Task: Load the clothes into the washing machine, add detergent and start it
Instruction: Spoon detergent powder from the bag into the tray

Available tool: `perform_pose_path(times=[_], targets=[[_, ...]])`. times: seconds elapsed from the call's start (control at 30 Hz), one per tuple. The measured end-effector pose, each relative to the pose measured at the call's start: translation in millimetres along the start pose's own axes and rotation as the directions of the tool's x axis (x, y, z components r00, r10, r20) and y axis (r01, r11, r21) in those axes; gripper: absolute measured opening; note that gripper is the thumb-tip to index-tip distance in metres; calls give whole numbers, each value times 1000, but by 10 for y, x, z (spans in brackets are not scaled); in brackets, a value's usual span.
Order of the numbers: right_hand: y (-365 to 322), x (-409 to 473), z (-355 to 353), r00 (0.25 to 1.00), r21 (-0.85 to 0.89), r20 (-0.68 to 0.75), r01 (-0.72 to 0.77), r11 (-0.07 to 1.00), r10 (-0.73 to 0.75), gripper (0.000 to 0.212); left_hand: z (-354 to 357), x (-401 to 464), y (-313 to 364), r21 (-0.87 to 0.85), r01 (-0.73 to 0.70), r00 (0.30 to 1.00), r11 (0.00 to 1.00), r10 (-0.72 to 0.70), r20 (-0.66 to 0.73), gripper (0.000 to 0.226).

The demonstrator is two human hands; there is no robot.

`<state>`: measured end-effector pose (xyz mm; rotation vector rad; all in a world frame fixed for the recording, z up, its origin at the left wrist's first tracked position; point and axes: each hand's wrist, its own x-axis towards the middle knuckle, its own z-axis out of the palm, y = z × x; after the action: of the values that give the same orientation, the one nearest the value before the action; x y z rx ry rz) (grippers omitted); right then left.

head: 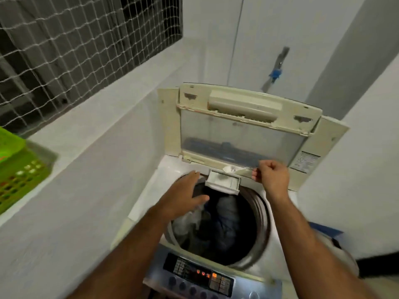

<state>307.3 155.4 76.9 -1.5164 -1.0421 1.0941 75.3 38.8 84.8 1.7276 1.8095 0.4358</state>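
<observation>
Detergent step: clothes (224, 221) sit in the drum, right hand (272, 175) pinches a scoop (232, 168) at one o'clock over the open drawer (222, 183), left hand (187, 192) flat-fingered; next, I'd judge, tip it in

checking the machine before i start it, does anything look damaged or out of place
The raised lid looks worn: its cream plastic frame is yellowed, with chipped, brownish patches near the top corners and along the upper edge. The detergent drawer is pulled out over the drum, so it needs closing. Nothing looks spilled.
</observation>
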Motion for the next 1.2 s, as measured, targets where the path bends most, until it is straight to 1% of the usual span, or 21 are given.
perform_pose_path(times=[0.07,0.13,0.2,0.27,0.37,0.5,0.57,0.7,0.8,0.9,1.07,1.2], targets=[[192,83,-44,998,-35,-54,-21,999,19,22,117,130,6,27,-42,998,999,41,47,83],[377,147,-46,995,-136,-94,-37,990,24,21,207,249,-19,33,-47,995,998,44,90,81],[526,213,-11,994,-250,-105,-24,968,-2,24,295,365,-64,35,-50,989,998,45,144,86],[582,230,82,992,-325,-126,-18,946,-25,25,355,471,-129,80,-50,983,996,35,179,88],[568,177,272,994,-417,-105,-8,909,-39,19,408,597,-246,123,-39,975,992,11,223,88],[671,133,475,992,-547,-45,76,834,-120,18,456,697,-367,138,-50,966,989,12,259,88],[720,101,560,989,-584,-10,112,804,-145,19,486,728,-421,123,-44,964,991,9,267,89],[717,34,658,970,-647,103,234,726,-221,17,531,766,-491,109,-46,965,993,16,262,91],[710,41,640,955,-671,145,287,684,-259,17,536,797,-501,90,-45,966,995,20,258,90],[674,-1,632,940,-706,217,336,623,-262,19,554,846,-468,82,-37,969,996,16,246,88],[634,-48,633,934,-722,244,354,595,-260,21,542,949,-355,83,-49,972,995,28,233,85],[615,-66,587,931,-703,227,360,614,-286,22,525,959,-285,83,-61,975,995,42,217,86]])
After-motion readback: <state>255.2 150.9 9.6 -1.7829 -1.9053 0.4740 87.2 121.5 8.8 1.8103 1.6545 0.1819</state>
